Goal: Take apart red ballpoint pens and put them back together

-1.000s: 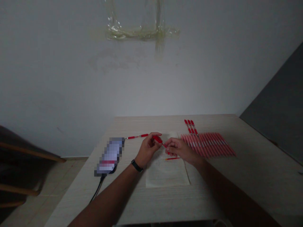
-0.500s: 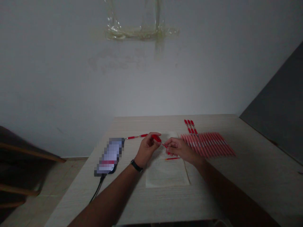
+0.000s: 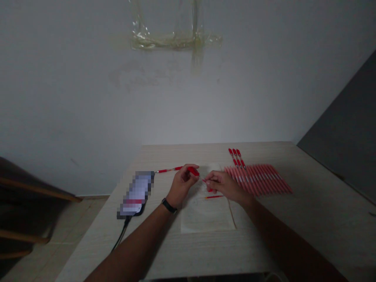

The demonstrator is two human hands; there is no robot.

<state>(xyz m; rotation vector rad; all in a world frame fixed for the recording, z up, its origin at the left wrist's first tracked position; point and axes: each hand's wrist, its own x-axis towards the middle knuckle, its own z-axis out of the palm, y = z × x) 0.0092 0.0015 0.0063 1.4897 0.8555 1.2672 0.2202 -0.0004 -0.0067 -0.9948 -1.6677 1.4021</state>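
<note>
My left hand (image 3: 181, 186), closed, pinches a red pen part (image 3: 193, 171) above a pale sheet (image 3: 205, 222). Facing it, my right hand (image 3: 223, 185) has its thumb and fingers closed on a thin red pen piece (image 3: 204, 180), whose end points toward the left hand. The two pieces are close together; whether they touch is hard to make out. Another red bit (image 3: 209, 190) shows under the right fingers. On the sheet below lies a slim red refill with a yellowish tip (image 3: 214, 197). A red pen (image 3: 166, 170) lies just beyond my left hand, partly hidden by it.
Several pinkish-red pen bodies (image 3: 264, 180) lie side by side to the right, with three red pens (image 3: 236, 158) behind them. A phone with a blurred screen (image 3: 136, 194) and a cable (image 3: 120, 237) lies on the left. The wall (image 3: 217, 113) stands behind the table.
My right hand's fingers have shifted slightly and cover more of the red bit beneath them. The left hand has hardly moved and still holds its red pen part.
</note>
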